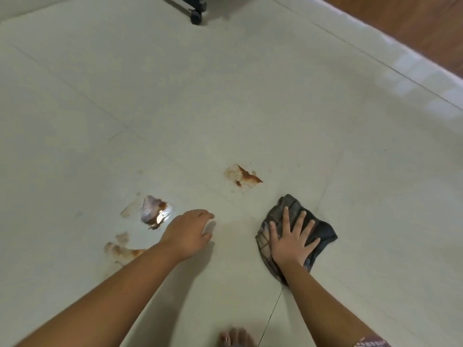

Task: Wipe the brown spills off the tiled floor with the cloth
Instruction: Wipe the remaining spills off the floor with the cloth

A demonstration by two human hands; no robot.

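The dark checked cloth point(323, 234) is lying on the tiled floor point(250, 96) beneath the right hand point(290, 239), whose grip is pressing flat, fingers spread; brown spills point(243, 176) are sitting beyond and left of it; the left hand point(188, 234) is curling round a pale object point(210, 226).

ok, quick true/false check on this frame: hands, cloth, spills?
1. The right hand lies flat on the cloth, fingers spread. True.
2. The left hand presses on the cloth too. False: it is off the cloth, to its left.
3. The floor is already clean. False: three brown spills show, all left of the cloth.
4. A black castor wheel shows near the top edge. True.
5. The cloth is white. False: it is dark grey with a check pattern.
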